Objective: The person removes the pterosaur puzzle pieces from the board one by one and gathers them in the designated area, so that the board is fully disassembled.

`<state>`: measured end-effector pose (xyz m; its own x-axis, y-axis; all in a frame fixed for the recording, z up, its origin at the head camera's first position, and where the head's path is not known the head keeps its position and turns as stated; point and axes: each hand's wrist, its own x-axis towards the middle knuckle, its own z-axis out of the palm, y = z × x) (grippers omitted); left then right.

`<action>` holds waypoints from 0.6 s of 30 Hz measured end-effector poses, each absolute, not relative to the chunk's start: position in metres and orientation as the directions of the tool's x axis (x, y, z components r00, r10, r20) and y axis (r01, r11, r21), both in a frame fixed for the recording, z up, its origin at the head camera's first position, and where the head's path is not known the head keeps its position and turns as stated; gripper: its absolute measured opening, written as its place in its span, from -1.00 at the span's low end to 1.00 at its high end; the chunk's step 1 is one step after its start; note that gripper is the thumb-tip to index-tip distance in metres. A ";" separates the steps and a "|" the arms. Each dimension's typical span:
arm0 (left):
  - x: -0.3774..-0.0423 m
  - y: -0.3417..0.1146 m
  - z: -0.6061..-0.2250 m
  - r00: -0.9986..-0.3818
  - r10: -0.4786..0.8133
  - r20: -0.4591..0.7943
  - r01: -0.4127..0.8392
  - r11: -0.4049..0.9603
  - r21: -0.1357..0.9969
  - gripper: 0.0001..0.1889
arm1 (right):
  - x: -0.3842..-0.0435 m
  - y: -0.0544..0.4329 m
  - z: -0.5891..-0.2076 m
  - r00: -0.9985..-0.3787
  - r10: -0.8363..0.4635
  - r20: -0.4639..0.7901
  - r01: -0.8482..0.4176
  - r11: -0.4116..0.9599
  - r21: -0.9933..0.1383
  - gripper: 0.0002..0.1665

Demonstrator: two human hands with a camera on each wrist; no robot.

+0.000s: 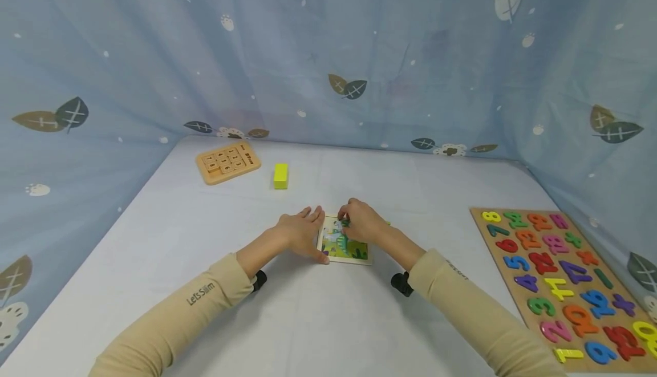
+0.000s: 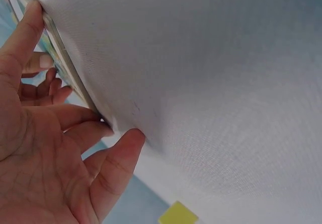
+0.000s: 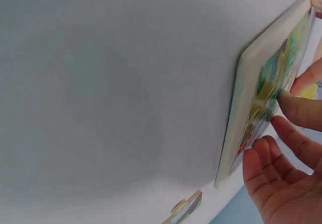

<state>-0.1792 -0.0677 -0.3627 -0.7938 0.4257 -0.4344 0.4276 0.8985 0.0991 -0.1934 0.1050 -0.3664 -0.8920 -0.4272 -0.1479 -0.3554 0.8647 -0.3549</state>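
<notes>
A small jigsaw puzzle (image 1: 354, 261) in a pale wooden frame, with a dinosaur picture on green, lies flat on the white table. My left hand (image 1: 303, 233) rests along the frame's left side, thumb at the near corner and fingers spread toward the far one; in the left wrist view the thumb and a fingertip touch its edge. Over the puzzle's upper right, my right hand (image 1: 365, 223) pinches a green puzzle piece (image 1: 345, 222), mostly covered by the fingers. Just beyond the frame lies a loose piece (image 3: 185, 209), largely hidden by the right hand in the head view.
A wooden number slide puzzle (image 1: 228, 162) sits at the back left, with a yellow block (image 1: 280, 176) beside it. On the right lies a large board of coloured numbers (image 1: 562, 286). Patterned blue cloth (image 1: 308, 52) hangs behind and at both sides.
</notes>
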 end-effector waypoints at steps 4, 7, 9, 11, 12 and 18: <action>-0.179 -0.067 -0.363 -0.791 0.430 -0.435 0.433 0.896 0.099 0.15 | -0.193 0.107 -0.365 -0.890 -0.426 -0.165 -0.342 0.861 -0.376 -0.67; -0.179 -0.067 -0.363 -0.788 0.435 -0.435 0.438 0.893 0.100 0.14 | -0.192 0.107 -0.366 -0.891 -0.415 -0.186 -0.319 0.862 -0.393 -0.63; -0.179 -0.067 -0.363 -0.790 0.433 -0.434 0.437 0.894 0.097 0.15 | -0.191 0.106 -0.366 -0.891 -0.414 -0.187 -0.318 0.863 -0.392 -0.62; -0.179 -0.067 -0.363 -0.792 0.428 -0.436 0.434 0.896 0.090 0.15 | -0.191 0.105 -0.365 -0.892 -0.417 -0.174 -0.334 0.867 -0.369 -0.61; -0.179 -0.067 -0.362 -0.792 0.424 -0.438 0.432 0.898 0.088 0.15 | -0.191 0.104 -0.365 -0.894 -0.416 -0.168 -0.339 0.872 -0.353 -0.61; -0.179 -0.068 -0.362 -0.792 0.419 -0.443 0.426 0.900 0.089 0.16 | -0.191 0.100 -0.360 -0.902 -0.405 -0.151 -0.355 0.893 -0.276 -0.58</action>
